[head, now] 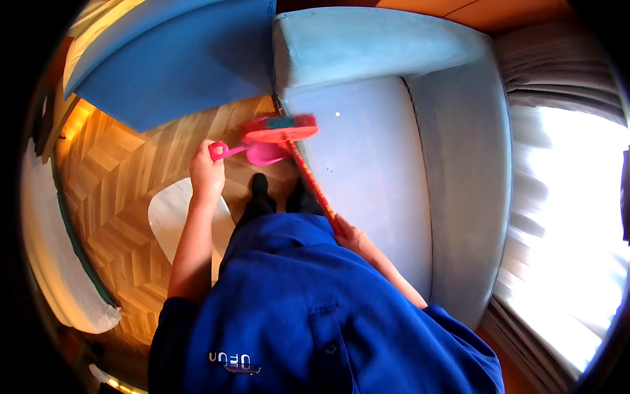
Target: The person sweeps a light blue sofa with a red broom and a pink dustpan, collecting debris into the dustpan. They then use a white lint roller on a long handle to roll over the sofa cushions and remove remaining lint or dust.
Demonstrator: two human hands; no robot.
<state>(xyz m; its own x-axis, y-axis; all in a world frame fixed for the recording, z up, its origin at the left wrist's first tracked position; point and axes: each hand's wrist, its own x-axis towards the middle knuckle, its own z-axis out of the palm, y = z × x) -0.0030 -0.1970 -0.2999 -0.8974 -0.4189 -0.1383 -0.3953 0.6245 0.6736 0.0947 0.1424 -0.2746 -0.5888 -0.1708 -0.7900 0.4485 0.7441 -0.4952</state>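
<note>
My left hand is closed on the ring end of a pink plastic handle, at the centre left. That handle leads to a pink rounded plastic part, which lies just under or against a blurred red, round-edged head with a dark green patch. My right hand grips the lower end of a red patterned stick that runs up to the red head. What kind of tool this is, I cannot tell. Both things are held up in front of my body, above the floor and the edge of the sofa seat.
A pale blue-grey sofa stands at the right, with a small white speck on its seat. Blue upholstered furniture is at the upper left. A white rounded tabletop is beside my left forearm, over herringbone wood flooring. Curtains hang at the far right.
</note>
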